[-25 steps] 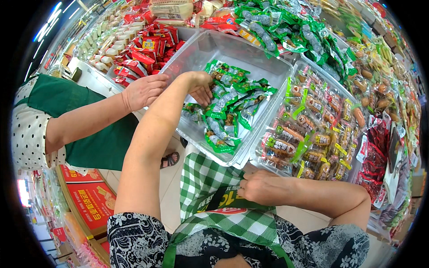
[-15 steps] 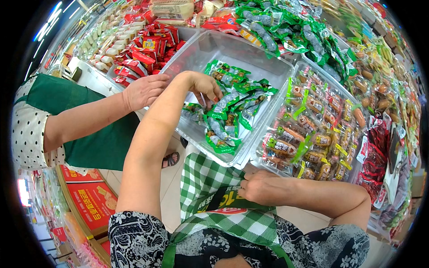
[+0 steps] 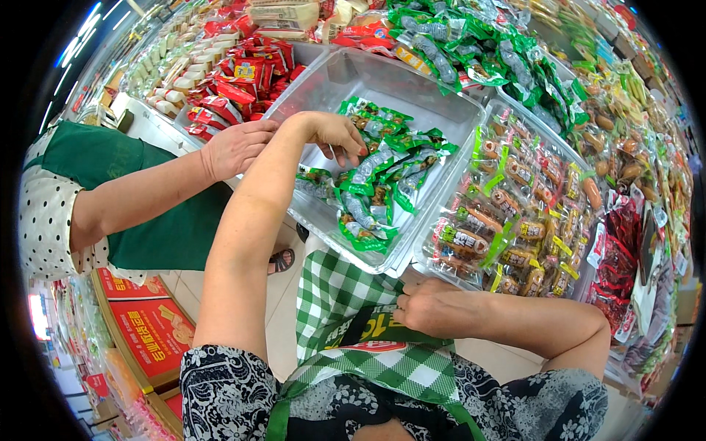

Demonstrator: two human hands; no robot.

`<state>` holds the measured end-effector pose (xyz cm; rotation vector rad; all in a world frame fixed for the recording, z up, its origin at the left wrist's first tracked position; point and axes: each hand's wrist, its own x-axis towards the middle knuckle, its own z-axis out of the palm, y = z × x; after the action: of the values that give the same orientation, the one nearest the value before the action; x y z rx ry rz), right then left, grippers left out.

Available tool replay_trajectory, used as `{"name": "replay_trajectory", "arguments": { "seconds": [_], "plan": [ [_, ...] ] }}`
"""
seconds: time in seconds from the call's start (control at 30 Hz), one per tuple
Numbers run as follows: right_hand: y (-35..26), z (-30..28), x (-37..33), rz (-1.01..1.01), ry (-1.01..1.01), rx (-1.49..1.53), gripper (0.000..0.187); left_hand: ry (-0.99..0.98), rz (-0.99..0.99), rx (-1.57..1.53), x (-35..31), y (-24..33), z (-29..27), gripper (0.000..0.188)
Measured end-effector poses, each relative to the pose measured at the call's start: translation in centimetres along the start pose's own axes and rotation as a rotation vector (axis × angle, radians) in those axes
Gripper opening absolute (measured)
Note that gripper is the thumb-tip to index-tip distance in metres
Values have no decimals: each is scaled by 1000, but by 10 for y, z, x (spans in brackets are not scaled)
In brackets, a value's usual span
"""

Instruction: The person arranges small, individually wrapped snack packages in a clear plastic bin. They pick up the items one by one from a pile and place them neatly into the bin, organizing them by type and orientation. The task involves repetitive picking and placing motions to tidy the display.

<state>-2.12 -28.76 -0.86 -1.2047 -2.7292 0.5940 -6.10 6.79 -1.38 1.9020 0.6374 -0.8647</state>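
Observation:
My left hand (image 3: 337, 137) hangs over a clear plastic bin (image 3: 323, 73), its fingers bent downward and a little apart, with nothing visible between them. Right under its fingertips lie several green-and-clear snack packets (image 3: 375, 165) in a loose pile on the bin's floor. Down at the bin's near right corner, my right hand (image 3: 426, 307) is closed in a fist at the edge of my green-and-white checked apron (image 3: 323, 287). The fabric is drawn toward that fist, though the fingertips are partly hidden.
A tray of clear-wrapped sausages (image 3: 507, 213) adjoins the bin on the right. Red packets (image 3: 246, 81) and a heap of green packets (image 3: 507, 59) lie beyond. At the left stands another person in a green apron (image 3: 162, 220), whose hand (image 3: 239, 149) is beside my left forearm.
My left hand has lifted slightly off the green packets, its fingers curling less deeply among them. My right hand and the other person's hand stay nearly still.

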Motion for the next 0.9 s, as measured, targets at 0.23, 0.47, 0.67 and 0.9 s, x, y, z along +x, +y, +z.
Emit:
{"name": "replay_trajectory", "arguments": {
  "seconds": [0.23,0.47,0.67,0.9],
  "plan": [
    [0,0,0,2,-16,-5,10,-24,96,249,12,11,17,43],
    [-2,0,0,29,-49,-56,9,-63,259,138,9,19,19,28],
    [-1,3,-1,23,-39,-66,8,-91,528,-144,-4,13,9,25],
    [-2,-5,0,3,-15,-11,8,252,673,-275,-7,15,-1,32]
  ]
}}
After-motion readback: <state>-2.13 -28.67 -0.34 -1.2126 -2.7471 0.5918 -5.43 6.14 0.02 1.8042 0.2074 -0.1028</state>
